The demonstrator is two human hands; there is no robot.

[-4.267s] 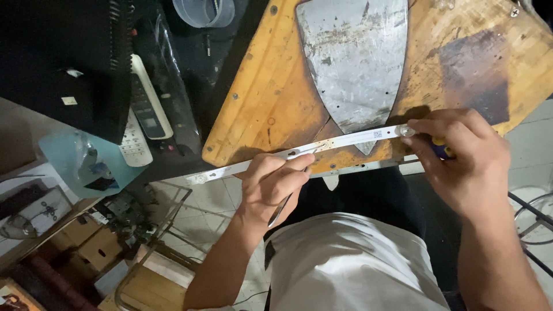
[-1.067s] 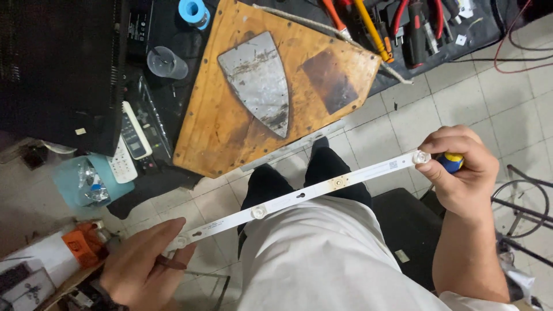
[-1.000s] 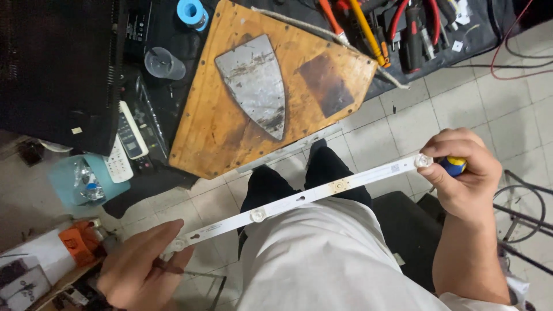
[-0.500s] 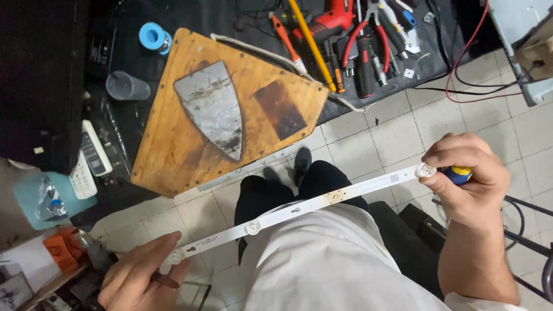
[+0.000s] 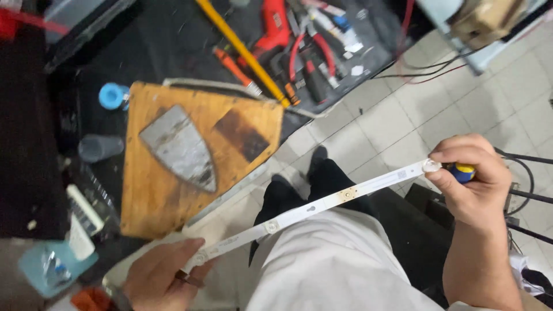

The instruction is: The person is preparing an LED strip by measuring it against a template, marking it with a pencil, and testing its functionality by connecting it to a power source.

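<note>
strip [image 5: 322, 203]: long, white, thin, dotted with small round lenses; held over the lap, slanting from lower left up to upper right, well clear of the counter [image 5: 173, 52].
right hand [image 5: 475, 184]: fingers curled shut around the strip's upper end, together with a blue-and-yellow tool handle [image 5: 462, 171] pinned against the palm.
left hand [image 5: 161, 279]: fingers closed loosely on the strip's lower end, thumb on top; small dark object under the fingers, too blurred to identify.
change: a few seconds ago lay along the near edge of the board [image 5: 190, 155]; now lifted away and carried back over the knees, both ends gripped, left hand shifted from mid-strip out to the far end.
meaning: judged free of the board and wholly borne by the two hands, open to turning or inspection.
board: wooden, scorched in one patch, grey iron-shaped plate [image 5: 180, 147] on top; untouched.
tools [image 5: 288, 40]: red pliers, orange-handled drivers, yellow bar, left behind on the dark counter.
floor [image 5: 391, 115]: pale tiles, cables trailing at right.
</note>
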